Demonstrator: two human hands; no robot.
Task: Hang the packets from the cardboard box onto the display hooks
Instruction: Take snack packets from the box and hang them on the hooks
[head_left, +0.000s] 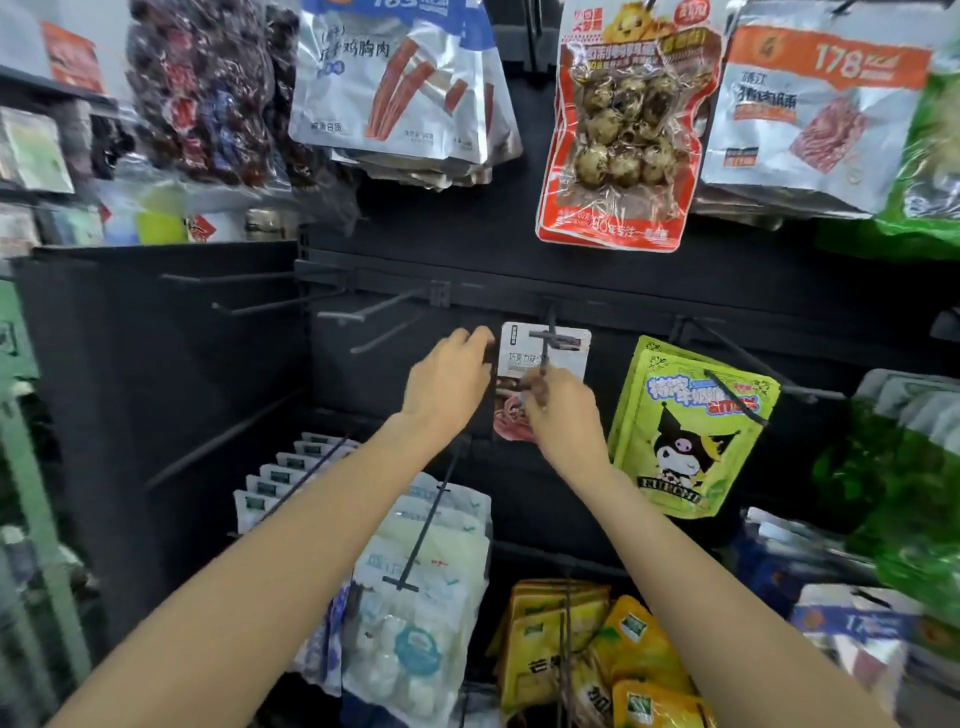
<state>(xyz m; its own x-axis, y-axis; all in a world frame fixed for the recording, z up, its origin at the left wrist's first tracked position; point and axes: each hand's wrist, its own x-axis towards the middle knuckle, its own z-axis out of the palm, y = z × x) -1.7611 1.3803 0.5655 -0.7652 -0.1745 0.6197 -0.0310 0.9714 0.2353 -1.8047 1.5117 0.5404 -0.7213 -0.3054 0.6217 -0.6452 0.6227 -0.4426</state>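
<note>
Nearest the camera, below the forearms, soft white pouches and glossy yellow packets hang in rows on thin black pegs; the cardboard box is not in view.

Further out, both hands meet at one white packet. It is flat, with a pale top and a brown-pink picture lower down. It sits on the display hook, a slim dark metal rod that runs out toward the person. The left hand, fingers loosely curved, touches the packet's left edge, likely to steady it. The right hand is curled at the hook's tip in front of the packet, seemingly guiding the hole along the rod; whether it pinches rod or packet cannot be told.

Just right of the right hand hangs a lime-green cartoon packet. Left of the left hand, bare pegs jut from the matte black back panel.

Beyond the hands, higher up, hangs a crinkly clear red-edged egg pack.
</note>
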